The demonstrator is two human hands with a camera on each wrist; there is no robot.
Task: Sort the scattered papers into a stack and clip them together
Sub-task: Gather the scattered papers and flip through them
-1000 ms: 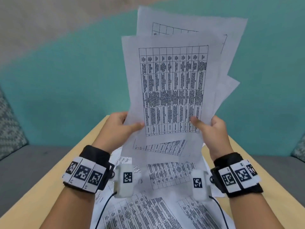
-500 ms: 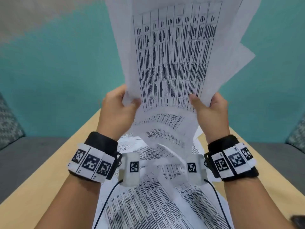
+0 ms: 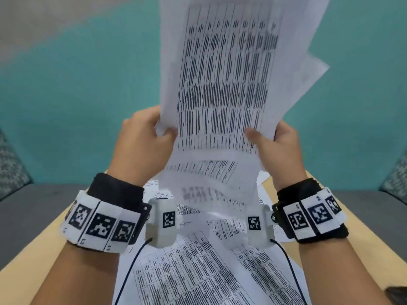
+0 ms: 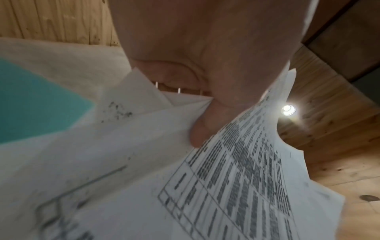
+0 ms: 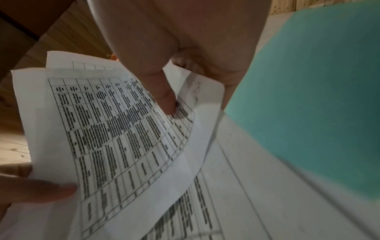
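A loose bundle of white papers (image 3: pixel 226 80) printed with black tables stands upright in the air in front of me, its sheets fanned out unevenly at the top right. My left hand (image 3: pixel 145 139) grips the bundle's lower left edge, thumb on the front sheet. My right hand (image 3: pixel 275 146) holds the lower right edge, its thumb pressed on the printed table. The same papers (image 4: pixel 226 186) fill the left wrist view, and in the right wrist view my right thumb lies on the bundle (image 5: pixel 115 129). More printed sheets (image 3: pixel 198 267) lie spread on the table below. No clip is in view.
The light wooden table (image 3: pixel 33 256) runs under my forearms, with a grey seat (image 3: pixel 28 205) to the left and right of it. A teal wall (image 3: pixel 77 95) stands behind. A patterned cushion (image 3: pixel 11 170) sits at the far left edge.
Both hands have lifted the bundle of papers higher and closer to my head; its top now leaves the picture. The lower sheets trail up off the table.
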